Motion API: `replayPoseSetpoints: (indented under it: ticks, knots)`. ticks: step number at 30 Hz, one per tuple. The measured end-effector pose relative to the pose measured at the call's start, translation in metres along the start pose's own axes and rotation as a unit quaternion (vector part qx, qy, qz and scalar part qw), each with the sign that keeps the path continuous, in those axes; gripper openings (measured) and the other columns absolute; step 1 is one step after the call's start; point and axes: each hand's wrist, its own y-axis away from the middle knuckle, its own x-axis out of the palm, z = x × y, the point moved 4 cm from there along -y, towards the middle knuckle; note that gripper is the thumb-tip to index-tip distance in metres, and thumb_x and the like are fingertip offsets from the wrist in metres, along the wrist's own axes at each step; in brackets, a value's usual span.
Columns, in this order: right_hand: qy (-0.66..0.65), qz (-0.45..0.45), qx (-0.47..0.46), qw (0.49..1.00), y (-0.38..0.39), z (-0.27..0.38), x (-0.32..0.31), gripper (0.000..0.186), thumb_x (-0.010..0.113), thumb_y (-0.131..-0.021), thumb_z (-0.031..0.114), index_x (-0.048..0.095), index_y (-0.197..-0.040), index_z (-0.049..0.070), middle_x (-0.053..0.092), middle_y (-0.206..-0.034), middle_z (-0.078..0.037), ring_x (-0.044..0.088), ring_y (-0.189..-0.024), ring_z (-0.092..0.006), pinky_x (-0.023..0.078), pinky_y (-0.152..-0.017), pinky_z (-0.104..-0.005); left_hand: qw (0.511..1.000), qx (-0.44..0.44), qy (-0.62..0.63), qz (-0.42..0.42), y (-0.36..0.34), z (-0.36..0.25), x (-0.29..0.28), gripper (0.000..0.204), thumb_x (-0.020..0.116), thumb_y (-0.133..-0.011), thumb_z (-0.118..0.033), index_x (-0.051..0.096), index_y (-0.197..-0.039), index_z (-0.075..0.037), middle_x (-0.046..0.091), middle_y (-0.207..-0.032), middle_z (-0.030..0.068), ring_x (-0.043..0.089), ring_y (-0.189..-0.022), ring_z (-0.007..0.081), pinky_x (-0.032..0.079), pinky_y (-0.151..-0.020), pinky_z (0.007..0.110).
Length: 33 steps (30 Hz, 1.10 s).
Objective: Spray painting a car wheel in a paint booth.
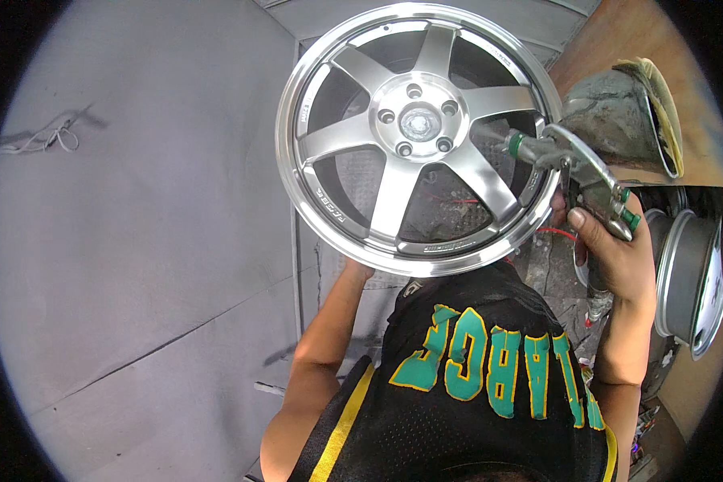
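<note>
A silver six-spoke alloy wheel (475, 193) with a polished lip fills the top middle, its face toward me. My left hand (360, 268) holds it from beneath at the lower left, fingers mostly hidden behind the rim. My right hand (610, 249) grips a metal spray gun (566, 157) with green fittings, its nozzle aimed leftward over the wheel's right-hand spokes; a faint pale haze shows at the nozzle.
Grey panels (153, 201) line the left, with a pale cord (60, 136). At right are a worn metal container (618, 112) with yellowish paper, a brown board (703, 104) and more wheels (691, 281). A red hose (556, 231) runs behind the gun.
</note>
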Motion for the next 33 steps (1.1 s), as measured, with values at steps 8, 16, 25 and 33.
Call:
replayPoseSetpoints:
  ticks: [8,16,25,33]
  knots:
    - [-0.025,0.086,-0.039,0.995,0.001,0.002,0.013,0.031,0.073,-0.088,0.01,0.064,-0.116,0.0,0.072,-0.1,-0.006,0.063,-0.086,-0.0098,0.05,-0.074,-0.0241,1.0,-0.003,-0.021,0.006,-0.01,0.027,0.024,0.043,0.046,-0.102,-0.031,0.054,-0.133,-0.001,0.062,-0.125,0.0144,0.062,-0.113,0.0249,0.053,-0.095,0.039]
    - [-0.024,-0.021,0.006,0.999,0.002,-0.018,-0.006,0.034,0.072,-0.089,0.01,0.061,-0.119,-0.001,0.072,-0.102,-0.007,0.063,-0.09,-0.0113,0.05,-0.081,-0.0262,0.999,-0.004,-0.034,0.014,0.016,0.039,0.015,0.044,0.047,-0.102,-0.031,0.054,-0.133,-0.002,0.062,-0.125,0.0144,0.061,-0.113,0.025,0.053,-0.095,0.039]
    - [-0.019,0.046,0.049,0.998,0.009,-0.007,0.005,0.042,0.072,-0.088,0.009,0.057,-0.124,-0.003,0.071,-0.104,-0.009,0.065,-0.093,-0.0146,0.051,-0.084,-0.0277,0.999,-0.003,-0.049,0.019,-0.009,-0.016,0.0,0.044,0.047,-0.102,-0.031,0.054,-0.133,-0.002,0.062,-0.125,0.0144,0.061,-0.113,0.0251,0.053,-0.095,0.039]
    - [-0.028,0.115,-0.003,0.993,0.003,-0.002,0.019,0.035,0.071,-0.089,0.009,0.061,-0.12,-0.002,0.071,-0.102,-0.007,0.065,-0.085,-0.0128,0.051,-0.075,-0.0264,0.997,-0.007,-0.071,0.027,-0.005,0.005,0.011,0.044,0.048,-0.101,-0.031,0.054,-0.133,-0.002,0.062,-0.125,0.0144,0.061,-0.114,0.0252,0.052,-0.095,0.039]
